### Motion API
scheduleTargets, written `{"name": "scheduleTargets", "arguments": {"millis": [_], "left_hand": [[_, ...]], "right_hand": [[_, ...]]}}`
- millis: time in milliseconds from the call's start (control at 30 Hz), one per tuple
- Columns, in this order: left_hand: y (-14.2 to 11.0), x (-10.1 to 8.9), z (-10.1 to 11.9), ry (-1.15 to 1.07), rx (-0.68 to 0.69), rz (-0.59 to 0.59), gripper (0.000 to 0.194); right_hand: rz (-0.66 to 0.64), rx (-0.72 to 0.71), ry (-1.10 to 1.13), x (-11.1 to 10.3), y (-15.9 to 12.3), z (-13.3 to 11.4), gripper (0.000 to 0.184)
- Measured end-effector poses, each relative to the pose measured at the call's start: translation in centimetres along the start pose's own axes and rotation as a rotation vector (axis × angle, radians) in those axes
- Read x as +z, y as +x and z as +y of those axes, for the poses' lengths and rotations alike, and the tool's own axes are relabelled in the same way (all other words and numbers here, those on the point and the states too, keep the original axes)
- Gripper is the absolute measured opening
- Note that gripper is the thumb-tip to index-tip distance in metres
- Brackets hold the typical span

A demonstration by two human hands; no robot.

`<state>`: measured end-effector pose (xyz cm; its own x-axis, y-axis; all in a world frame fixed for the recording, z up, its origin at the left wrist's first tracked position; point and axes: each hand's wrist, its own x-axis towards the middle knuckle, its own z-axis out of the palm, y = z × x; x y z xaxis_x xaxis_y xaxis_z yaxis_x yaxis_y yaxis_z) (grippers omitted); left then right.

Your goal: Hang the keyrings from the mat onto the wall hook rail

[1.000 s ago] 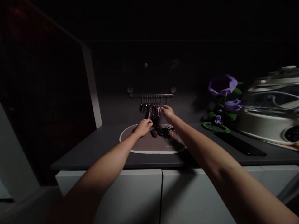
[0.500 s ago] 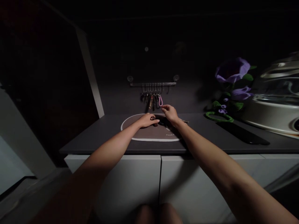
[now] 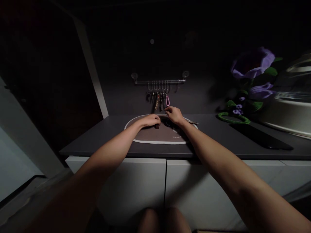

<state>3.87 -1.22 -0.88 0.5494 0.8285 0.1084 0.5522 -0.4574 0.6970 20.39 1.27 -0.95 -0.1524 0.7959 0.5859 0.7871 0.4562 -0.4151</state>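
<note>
My left hand (image 3: 151, 120) is low over the brown oval mat (image 3: 145, 134) with its fingers curled round a small dark brown object (image 3: 157, 126), whose kind I cannot make out. To its right, my right hand (image 3: 174, 115) is raised a little higher, thumb and fingertips pinched together; anything between them is too small and dark to tell. Just above those fingertips hangs a pink loop (image 3: 167, 101) among several keys on hooks. A tan key tag (image 3: 156, 102) with lettering dangles beside them. Dark items on the mat are partly hidden behind my right hand.
A clear hook rail (image 3: 160, 82) is fixed to the dark wall by suction cups. At the right are a purple artificial flower (image 3: 254, 64) with a green ring base, a black flat slab (image 3: 261, 136) and a cream appliance (image 3: 291, 113). White cupboard doors (image 3: 136, 184) stand below the counter.
The camera view has shifted slightly. My left fingers, more spread before, have closed round the small brown object. My right hand stays pinched and has moved slightly down from the pink loop.
</note>
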Motion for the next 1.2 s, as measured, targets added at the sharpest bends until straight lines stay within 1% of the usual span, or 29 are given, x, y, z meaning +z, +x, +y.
{"name": "scheduleTargets", "arguments": {"millis": [67, 167, 233, 433, 567, 700, 800, 867, 967, 1067, 1200], "left_hand": [[0.3, 0.3, -0.2, 0.055, -0.007, 0.026, 0.015], [0.6, 0.8, -0.5, 0.213, -0.057, 0.12, 0.011], [0.6, 1.0, -0.6, 0.277, -0.094, 0.165, 0.008], [0.2, 0.9, -0.3, 0.258, -0.081, 0.169, 0.009], [0.0, 0.6, -0.4, 0.185, -0.097, 0.191, 0.013], [0.2, 0.3, -0.9, 0.028, -0.104, 0.331, 0.012], [0.7, 0.2, -1.1, -0.186, -0.113, 0.411, 0.009], [1.0, 0.2, -1.0, -0.373, -0.106, 0.423, 0.008], [1.1, 0.2, -0.5, -0.628, -0.089, 0.422, 0.012], [0.8, 0.1, 0.2, -0.788, -0.057, 0.435, 0.014], [0.5, -0.5, 0.6, -0.964, 0.012, 0.491, 0.014]], "right_hand": [[-0.009, -0.004, -0.011, 0.0, 0.0, -0.1, 0.026], [-0.02, 0.002, -0.01, 0.0, -0.1, -0.4, 0.026], [-0.024, 0.004, -0.007, -0.1, -0.1, -0.6, 0.026], [-0.017, 0.006, -0.011, -0.2, -0.1, -0.7, 0.026], [-0.009, 0.0, 0.002, -0.2, 0.0, -0.6, 0.025], [0.009, -0.018, 0.034, -0.2, 0.0, -0.7, 0.024], [0.022, -0.022, 0.061, 0.0, 0.0, -0.6, 0.023], [0.033, -0.02, 0.092, 0.1, 0.1, -0.6, 0.024], [0.054, -0.021, 0.143, 0.1, 0.1, -0.6, 0.024], [0.062, -0.007, 0.184, -0.2, 0.0, -1.1, 0.023], [0.075, 0.017, 0.268, -0.4, -0.2, -1.7, 0.022]]}}
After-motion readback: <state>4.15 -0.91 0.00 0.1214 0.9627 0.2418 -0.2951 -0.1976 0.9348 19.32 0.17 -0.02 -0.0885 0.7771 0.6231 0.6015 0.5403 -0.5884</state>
